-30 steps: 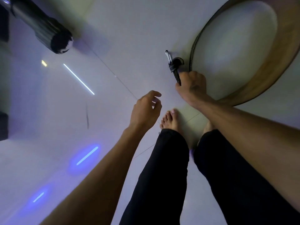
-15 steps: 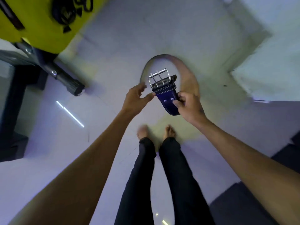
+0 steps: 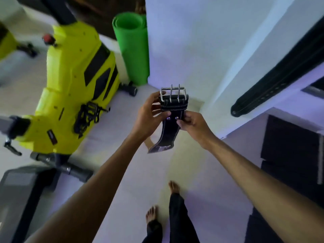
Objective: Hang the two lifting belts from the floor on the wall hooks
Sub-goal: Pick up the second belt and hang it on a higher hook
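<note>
We held a lifting belt (image 3: 172, 109) up off the floor (image 3: 122, 155) in front of us, buckle end uppermost, with its steel buckle (image 3: 172, 92) and two prongs pointing toward the white wall (image 3: 192, 41). Our left hand (image 3: 149, 118) gripped the belt's left edge just below the buckle, and our right hand (image 3: 192, 122) pinched the right edge beside the two rivets; the rest of the strap hung down between our forearms. A second belt (image 3: 277, 72) ran dark and slantwise along the wall to our right, apparently hanging already, though its top and any hook lay out of frame. So we judged ourselves on the carrying step with what looked like the last belt. No hook was visible, so the next move called for raising the buckle toward the wall, finding a free hook, and slipping the frame over it before letting go.
</note>
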{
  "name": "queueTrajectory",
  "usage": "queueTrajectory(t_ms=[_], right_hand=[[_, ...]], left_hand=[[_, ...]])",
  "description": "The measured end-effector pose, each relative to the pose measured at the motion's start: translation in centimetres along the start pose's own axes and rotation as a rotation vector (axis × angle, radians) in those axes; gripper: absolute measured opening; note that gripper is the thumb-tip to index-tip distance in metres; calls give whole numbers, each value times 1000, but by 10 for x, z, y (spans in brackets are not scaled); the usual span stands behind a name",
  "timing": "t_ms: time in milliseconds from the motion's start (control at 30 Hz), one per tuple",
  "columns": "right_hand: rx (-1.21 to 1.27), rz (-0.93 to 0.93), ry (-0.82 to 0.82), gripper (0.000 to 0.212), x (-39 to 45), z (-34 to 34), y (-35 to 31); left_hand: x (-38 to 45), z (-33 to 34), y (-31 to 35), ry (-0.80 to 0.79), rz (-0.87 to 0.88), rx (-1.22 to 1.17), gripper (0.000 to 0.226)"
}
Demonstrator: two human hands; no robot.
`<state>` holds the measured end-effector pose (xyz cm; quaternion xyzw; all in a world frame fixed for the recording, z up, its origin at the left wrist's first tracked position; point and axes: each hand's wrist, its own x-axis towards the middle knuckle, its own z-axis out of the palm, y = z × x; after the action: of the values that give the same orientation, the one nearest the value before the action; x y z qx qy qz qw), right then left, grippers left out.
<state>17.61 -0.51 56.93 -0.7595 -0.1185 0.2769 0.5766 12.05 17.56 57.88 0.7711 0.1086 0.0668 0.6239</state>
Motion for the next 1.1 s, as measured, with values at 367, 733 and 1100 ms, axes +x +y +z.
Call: queueTrajectory(t_ms=[367,733,1100], right_hand=[[26,-266,324,14,-147,-64,-144],[10,-576,679,15,-284,-200,-267],[-108,-654,842,25,-339,-228,-265]], left_hand=[[-36,28,190,-133,438,-15,61],[-78,132,391,-228,757,-239,45],[-111,166,536,-166,916,-324,42]])
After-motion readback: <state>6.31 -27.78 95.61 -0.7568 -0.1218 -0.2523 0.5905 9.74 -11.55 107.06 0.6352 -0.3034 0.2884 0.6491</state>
